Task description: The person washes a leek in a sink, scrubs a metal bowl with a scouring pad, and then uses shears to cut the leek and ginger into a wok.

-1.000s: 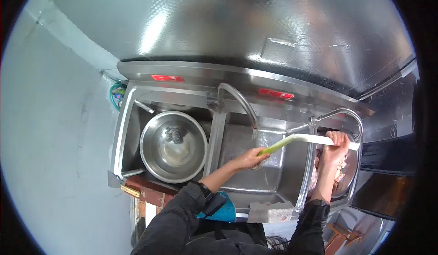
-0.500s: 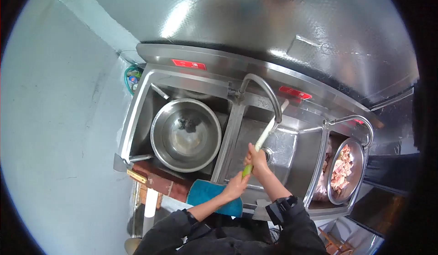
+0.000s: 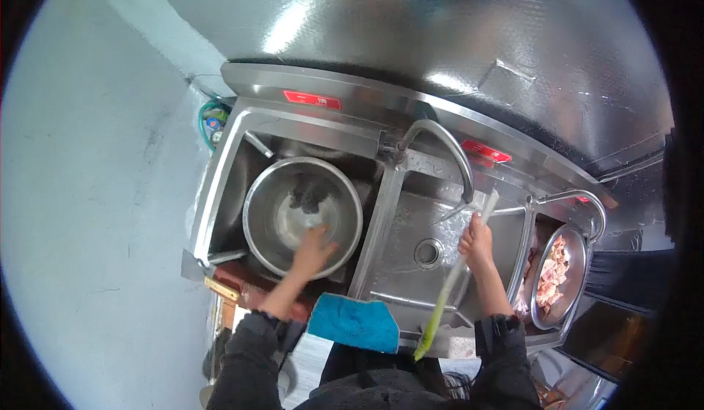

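A shiny silver wall [image 3: 367, 21] rises along the back edge of the long steel sink unit [image 3: 381, 227], which has three basins. In its left basin sits a big steel bowl [image 3: 337, 205], nearer the right edge of that basin than the left. A second bowl [image 3: 576, 263] stands in the right basin, looking tilted from here, by the unit's right edge, with pale pink meat pieces [image 3: 554, 278] in it. Over the middle basin slants a long leek [image 3: 447, 285], its white end beside the curved tap [image 3: 455, 149], its green end out over the front edge. A blue cloth [image 3: 356, 324] lies at the front edge, between the left and middle basins. The right hand [image 3: 477, 243] has its fingers wrapped round the leek, toward the white end. The left hand [image 3: 312, 252] reaches over the front rim into the big steel bowl; its fingers are blurred, so I can't tell whether they hold anything. Two red labels [image 3: 313, 100] mark the raised back, and a round drain [image 3: 428, 253] shows in the middle basin's floor.
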The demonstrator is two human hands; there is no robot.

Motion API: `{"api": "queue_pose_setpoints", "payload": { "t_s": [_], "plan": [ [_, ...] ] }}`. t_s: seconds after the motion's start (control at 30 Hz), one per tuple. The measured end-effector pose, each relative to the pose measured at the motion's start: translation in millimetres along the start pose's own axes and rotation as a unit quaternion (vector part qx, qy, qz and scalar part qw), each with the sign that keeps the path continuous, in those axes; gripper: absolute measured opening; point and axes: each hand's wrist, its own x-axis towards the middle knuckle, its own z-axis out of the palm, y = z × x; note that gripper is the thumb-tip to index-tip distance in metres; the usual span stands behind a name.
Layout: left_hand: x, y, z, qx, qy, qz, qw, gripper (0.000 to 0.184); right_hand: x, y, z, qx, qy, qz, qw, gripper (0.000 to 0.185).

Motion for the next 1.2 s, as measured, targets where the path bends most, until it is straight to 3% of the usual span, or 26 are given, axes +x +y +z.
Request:
{"api": "queue_pose_setpoints", "payload": {
  "t_s": [0.03,0.1,0.23,0.3,0.5,0.6,0.67,0.7,0.8,0.83,0.93,1.03,1.1,1.13,1.2],
  "plan": [
    [22.2,-22.9,-10.0,0.04,0.052,0.007,0.998,0.053,-6.6,-3.7,-1.4,-0.001,0.004,-0.003,1.0,0.035],
    [59.2,-67.3,-14.7,0.153,0.037,-0.045,0.986,0.062,-14.6,-7.6,-3.7,-0.043,0.025,-0.03,0.998,0.032],
    [121.3,-107.1,2.6,0.256,0.009,-0.046,0.966,0.069,-26.3,-13.1,-0.2,-0.123,0.054,-0.059,0.989,0.025],
    [143.6,-119.9,16.3,0.34,-0.024,-0.036,0.94,0.075,-24.9,-7.1,-9.7,-0.176,0.015,-0.064,0.982,0.019],
    [182.0,-146.8,41.2,0.293,-0.173,-0.104,0.934,0.082,-17.5,7.0,-20.2,-0.147,0.055,-0.044,0.987,0.012],
    [175.7,-151.6,44.3,0.295,-0.174,-0.095,0.935,0.074,-19.1,0.6,-2.1,-0.157,0.063,-0.023,0.985,0.006],
    [173.1,-165.6,44.5,0.333,-0.288,-0.097,0.893,0.064,-18.6,0.1,-1.9,-0.181,0.049,-0.034,0.982,0.007],
    [170.2,-160.3,37.8,0.334,-0.286,-0.095,0.893,0.064,-17.1,-0.3,-4.1,-0.179,0.05,-0.037,0.982,0.007],
    [159.7,-139.1,16.8,0.289,-0.184,-0.08,0.936,0.052,-20.9,-13.7,0.6,-0.196,0.044,-0.057,0.978,0.022],
    [154.7,-121.0,4.5,0.291,-0.183,-0.078,0.936,0.052,-22.2,-16.7,0.8,-0.194,0.044,-0.059,0.978,0.022],
    [142.8,-70.9,-28.6,0.269,0.027,0.014,0.963,0.05,-23.3,-19.6,-4.8,-0.165,0.034,-0.069,0.983,0.022],
    [144.5,-27.8,-67.0,0.197,0.097,0.04,0.975,0.049,-31.4,-23.9,-4.5,-0.161,0.029,-0.081,0.983,0.023],
    [154.9,11.4,-89.4,0.147,0.173,0.05,0.973,0.048,-39.9,-29.1,-2.7,-0.159,0.028,-0.092,0.983,0.024],
    [159.3,36.3,-100.2,0.139,0.214,0.097,0.962,0.048,-44.2,-31.1,-2.6,-0.154,0.029,-0.096,0.983,0.023],
    [179.6,55.9,-107.6,0.151,0.232,0.137,0.951,0.051,-52.4,-33.2,-5.5,-0.149,0.028,-0.103,0.983,0.023]
  ]
}}
